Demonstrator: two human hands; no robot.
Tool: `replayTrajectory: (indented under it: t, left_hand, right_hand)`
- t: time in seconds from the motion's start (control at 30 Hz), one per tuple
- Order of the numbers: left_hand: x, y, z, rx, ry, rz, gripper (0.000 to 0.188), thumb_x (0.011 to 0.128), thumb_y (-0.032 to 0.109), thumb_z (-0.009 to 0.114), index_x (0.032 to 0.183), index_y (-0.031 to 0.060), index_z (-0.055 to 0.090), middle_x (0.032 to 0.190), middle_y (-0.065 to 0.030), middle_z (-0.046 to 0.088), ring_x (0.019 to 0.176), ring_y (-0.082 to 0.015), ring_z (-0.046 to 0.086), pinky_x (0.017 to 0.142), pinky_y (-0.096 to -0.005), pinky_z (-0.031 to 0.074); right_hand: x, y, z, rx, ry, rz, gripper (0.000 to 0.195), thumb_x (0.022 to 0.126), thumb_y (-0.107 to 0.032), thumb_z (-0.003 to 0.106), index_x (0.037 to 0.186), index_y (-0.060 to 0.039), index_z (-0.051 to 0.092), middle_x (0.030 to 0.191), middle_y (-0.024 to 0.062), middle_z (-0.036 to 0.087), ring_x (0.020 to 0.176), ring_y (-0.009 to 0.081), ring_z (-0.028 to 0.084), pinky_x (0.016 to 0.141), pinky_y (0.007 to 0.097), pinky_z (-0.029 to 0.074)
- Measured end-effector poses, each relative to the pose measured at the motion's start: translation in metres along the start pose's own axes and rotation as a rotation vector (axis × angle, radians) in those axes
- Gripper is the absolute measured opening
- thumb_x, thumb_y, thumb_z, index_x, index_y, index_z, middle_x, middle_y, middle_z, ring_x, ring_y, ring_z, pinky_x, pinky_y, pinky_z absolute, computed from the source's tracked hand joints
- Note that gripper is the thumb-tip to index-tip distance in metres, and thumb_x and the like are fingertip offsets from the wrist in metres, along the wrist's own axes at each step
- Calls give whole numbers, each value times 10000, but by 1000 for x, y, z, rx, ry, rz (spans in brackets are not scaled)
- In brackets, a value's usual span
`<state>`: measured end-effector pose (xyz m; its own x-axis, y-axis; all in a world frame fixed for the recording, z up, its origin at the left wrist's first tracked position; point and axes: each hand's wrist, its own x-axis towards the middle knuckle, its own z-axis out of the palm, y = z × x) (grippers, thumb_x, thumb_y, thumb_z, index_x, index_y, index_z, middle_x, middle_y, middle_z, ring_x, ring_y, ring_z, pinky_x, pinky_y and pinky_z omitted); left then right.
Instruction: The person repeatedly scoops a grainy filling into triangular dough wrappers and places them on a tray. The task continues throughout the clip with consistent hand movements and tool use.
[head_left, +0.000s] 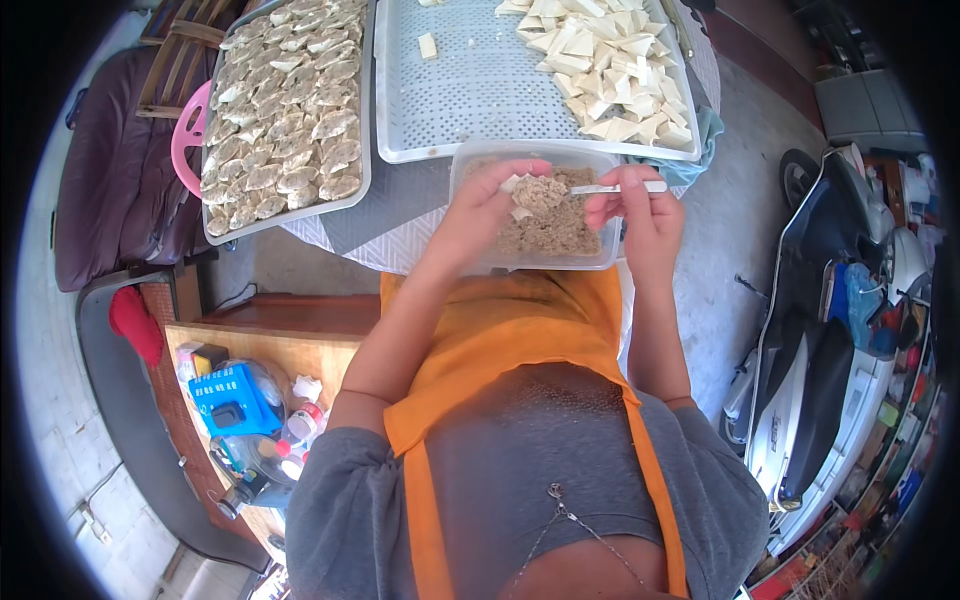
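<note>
My left hand (495, 196) holds a pale piece of tofu (519, 213) with a mound of brown minced filling (541, 193) on it. In my right hand (641, 202) is a light-coloured utensil (600, 189), its far end against the mound. Both hands are over a clear plastic tub (609, 259) that contains more of the mince (559, 232). Beyond the tub, a white perforated plastic tray (465, 97) carries a heap of cut tofu pieces (600, 64) on its right side. One loose tofu piece (427, 46) lies on its left.
A metal tray (366, 150) at the left bears rows of filled tofu pieces (289, 112). Below them is a patterned tablecloth (382, 240). A pink plastic chair (184, 142) stands by the tray. Bottles (300, 427) crowd a wooden table (262, 341) at left; a scooter (795, 360) is at right.
</note>
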<state>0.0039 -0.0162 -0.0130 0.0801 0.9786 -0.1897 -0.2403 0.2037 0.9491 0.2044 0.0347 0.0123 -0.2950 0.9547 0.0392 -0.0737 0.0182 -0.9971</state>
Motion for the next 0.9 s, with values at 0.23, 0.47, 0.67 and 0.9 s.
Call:
replayTrajectory:
  t: [0.23, 0.47, 0.67, 0.9]
  left_hand:
    - [0, -4, 6, -251, -2, -134, 448, 851, -20, 387, 1268, 28, 545, 1224, -65, 575, 1059, -143, 560, 899, -281, 447]
    - [0, -19, 27, 700, 217, 397, 229, 939, 56, 432, 1119, 7, 564, 982, -52, 600, 836, -159, 583, 728, -310, 488]
    - [4, -15, 5, -116, 103, -171, 158, 979, 88, 458, 1083, 43, 568, 963, -77, 618, 845, -195, 604, 742, -315, 494]
    - [2, -20, 14, -301, 154, -123, 175, 979, 149, 499, 1115, 45, 539, 911, -44, 598, 766, -133, 561, 651, -275, 483]
  right_hand:
    - [-10, -19, 27, -490, -12, -325, 147, 927, -86, 575, 879, 33, 646, 692, 76, 659, 579, 118, 646, 529, 235, 515]
    - [-3, -34, 45, -750, -57, -599, 58, 811, -73, 658, 845, -27, 652, 699, 85, 669, 524, 216, 629, 494, 307, 498]
    - [-13, -46, 14, -544, 179, -437, 150, 915, -91, 584, 826, 16, 639, 620, 79, 647, 520, 121, 620, 477, 236, 481]
    - [-15, -10, -8, -77, 260, -48, 223, 975, -151, 506, 874, 10, 624, 663, 96, 666, 520, 128, 622, 495, 237, 501]
